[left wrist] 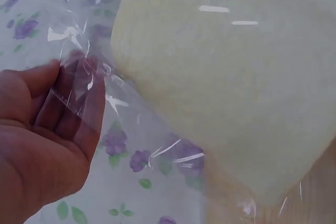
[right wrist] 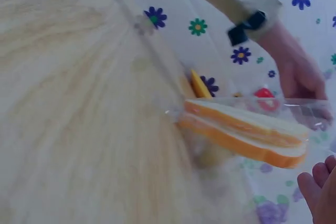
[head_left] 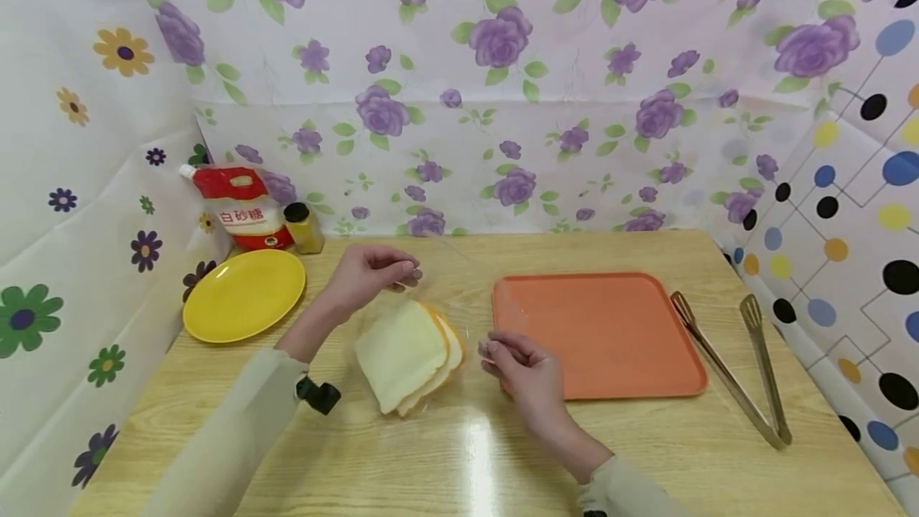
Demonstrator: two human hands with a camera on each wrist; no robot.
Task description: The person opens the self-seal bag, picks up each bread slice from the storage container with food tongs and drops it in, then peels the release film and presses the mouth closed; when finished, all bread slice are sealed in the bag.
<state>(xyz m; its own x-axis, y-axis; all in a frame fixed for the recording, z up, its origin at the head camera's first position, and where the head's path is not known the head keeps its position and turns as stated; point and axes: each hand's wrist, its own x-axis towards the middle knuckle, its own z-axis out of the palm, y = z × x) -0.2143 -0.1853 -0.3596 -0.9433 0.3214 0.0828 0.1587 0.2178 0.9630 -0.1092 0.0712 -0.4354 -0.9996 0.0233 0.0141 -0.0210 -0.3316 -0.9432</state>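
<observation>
Sliced white bread [head_left: 404, 353] with orange-brown crusts lies inside a clear plastic bag [left wrist: 139, 111], tilted in front of me. My left hand [head_left: 376, 270] pinches the bag's film near its upper edge; the left wrist view shows thumb and fingers [left wrist: 63, 103] at the crinkled plastic. On the other side, beside the orange tray's left edge, my right hand [head_left: 527, 381] has thumb and fingertips together on what looks like the same thin film. Only part of the right hand [right wrist: 321, 190] enters the right wrist view. There, the slices' crust edges [right wrist: 247, 135] show through the plastic.
An orange tray [head_left: 603, 337] lies right of the bread, with metal tongs [head_left: 732, 377] spread beside it. At the left sit a yellow plate [head_left: 244, 296], a red-and-white sugar bag [head_left: 242, 210] and a yellow jar with black lid [head_left: 305, 230]. Patterned cloth [head_left: 445, 158] hangs around.
</observation>
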